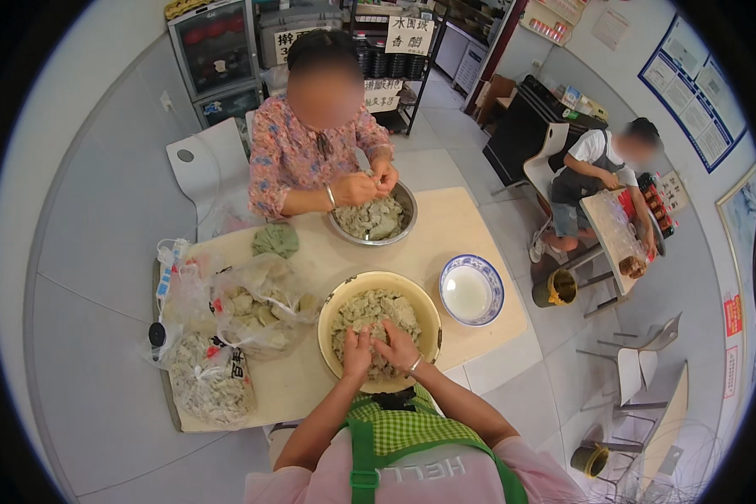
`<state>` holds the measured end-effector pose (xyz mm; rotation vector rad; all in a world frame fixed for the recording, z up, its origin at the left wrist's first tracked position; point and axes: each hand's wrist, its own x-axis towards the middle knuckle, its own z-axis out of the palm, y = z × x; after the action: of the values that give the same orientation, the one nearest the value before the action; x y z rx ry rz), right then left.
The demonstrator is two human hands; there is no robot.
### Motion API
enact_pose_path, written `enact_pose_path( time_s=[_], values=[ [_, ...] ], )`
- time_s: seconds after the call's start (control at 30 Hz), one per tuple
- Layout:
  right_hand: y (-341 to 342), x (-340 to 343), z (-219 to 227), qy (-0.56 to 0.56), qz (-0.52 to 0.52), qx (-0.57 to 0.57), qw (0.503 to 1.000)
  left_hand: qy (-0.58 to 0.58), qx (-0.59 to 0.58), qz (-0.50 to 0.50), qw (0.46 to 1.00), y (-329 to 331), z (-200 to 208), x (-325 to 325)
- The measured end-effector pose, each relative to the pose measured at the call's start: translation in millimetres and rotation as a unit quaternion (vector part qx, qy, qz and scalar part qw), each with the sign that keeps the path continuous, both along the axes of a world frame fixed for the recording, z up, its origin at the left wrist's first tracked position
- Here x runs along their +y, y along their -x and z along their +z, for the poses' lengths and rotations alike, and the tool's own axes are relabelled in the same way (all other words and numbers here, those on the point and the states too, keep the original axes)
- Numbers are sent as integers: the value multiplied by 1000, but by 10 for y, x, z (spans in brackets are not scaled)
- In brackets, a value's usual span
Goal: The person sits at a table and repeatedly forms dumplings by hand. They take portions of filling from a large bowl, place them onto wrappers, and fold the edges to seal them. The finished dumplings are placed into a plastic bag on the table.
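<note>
My left hand and my right hand are close together over a cream-yellow enamel basin. It holds a heap of small greyish-green torn pieces, which look like bread or dough. The fingers of both hands are bent and closed; whatever is between them is too small to make out. A bracelet circles my right wrist. Across the table, another person pinches something in both hands above a steel bowl of similar pieces.
On the pale table are a blue-and-white bowl of whitish liquid, clear bags of pale lumps, a bag of torn pieces, a green bundle and a power strip. A second person sits at another table, right.
</note>
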<state>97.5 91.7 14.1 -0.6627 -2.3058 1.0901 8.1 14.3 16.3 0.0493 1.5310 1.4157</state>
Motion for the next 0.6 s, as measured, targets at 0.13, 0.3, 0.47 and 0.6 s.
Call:
enact_pose_path(
  time_s=[0.13,0.3,0.47,0.6],
  values=[
    [23,-60,-71,-5,-67,-104,992,-2,269,-80,960,-63,-297,-30],
    [-44,304,-398,8,-154,-157,976,-11,278,-116,954,-136,122,-1],
    [132,497,-277,371,-41,55,926,-73,377,-114,916,234,-364,59],
    [96,603,-225,347,-96,55,931,74,522,-158,835,351,-197,12]
  ],
)
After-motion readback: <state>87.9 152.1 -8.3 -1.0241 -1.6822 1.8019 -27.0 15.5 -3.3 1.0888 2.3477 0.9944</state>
